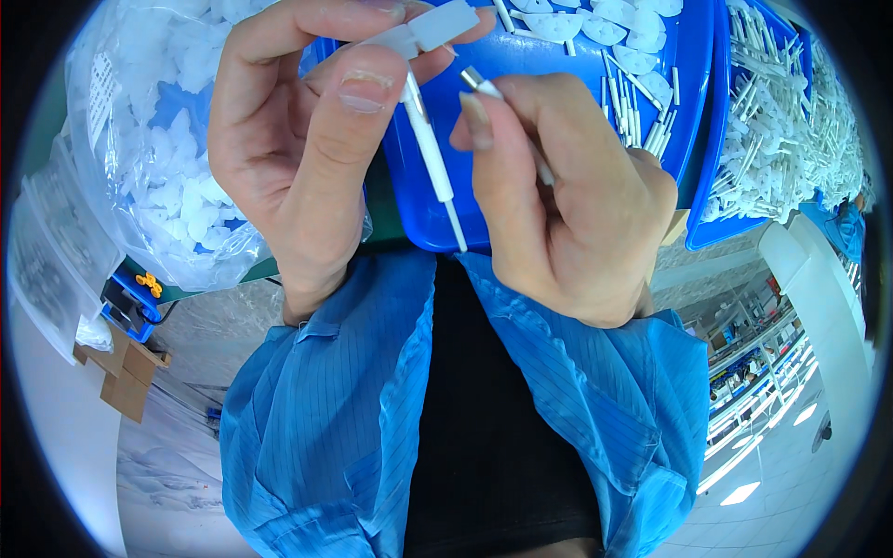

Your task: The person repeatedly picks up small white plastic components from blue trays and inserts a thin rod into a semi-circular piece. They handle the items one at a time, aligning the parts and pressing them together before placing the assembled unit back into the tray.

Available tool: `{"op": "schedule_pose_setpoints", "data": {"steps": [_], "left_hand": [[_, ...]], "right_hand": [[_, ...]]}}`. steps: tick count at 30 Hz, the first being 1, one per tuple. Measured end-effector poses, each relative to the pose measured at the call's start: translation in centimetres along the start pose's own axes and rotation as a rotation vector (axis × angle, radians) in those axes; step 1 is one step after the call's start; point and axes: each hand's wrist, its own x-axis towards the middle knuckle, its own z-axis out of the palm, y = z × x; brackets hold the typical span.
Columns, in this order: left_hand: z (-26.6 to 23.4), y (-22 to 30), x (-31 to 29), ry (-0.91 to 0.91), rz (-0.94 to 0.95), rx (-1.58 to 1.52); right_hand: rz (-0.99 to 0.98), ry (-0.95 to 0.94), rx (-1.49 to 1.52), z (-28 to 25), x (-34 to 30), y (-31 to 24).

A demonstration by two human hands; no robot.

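L fingers (307, 19) pinch wht plastic pc (445, 25) btwn tips.

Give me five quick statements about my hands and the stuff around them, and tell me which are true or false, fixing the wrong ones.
1. The left hand holds a flat white piece. True.
2. The right hand is empty. False: it holds a white rod with a metal tip.
3. A clear plastic bag of white pieces lies on the left. True.
4. Both sleeves are red. False: they are blue.
5. The tray just beyond the hands is blue. True.
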Motion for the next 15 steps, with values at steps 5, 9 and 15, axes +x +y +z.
{"op": "schedule_pose_setpoints", "data": {"steps": [5,9,15], "left_hand": [[0.5,-0.1,0.1,0.009,0.022,-0.044],[-0.1,-0.3,0.7,-0.076,0.069,-0.015],[0.5,0.0,-0.1,-0.047,0.045,0.015]], "right_hand": [[-0.074,0.028,-0.004,0.3,0.3,0.3],[0.016,-0.035,0.044,0.3,0.5,0.0],[-0.007,-0.111,0.081,-1.3,0.5,0.2]]}}
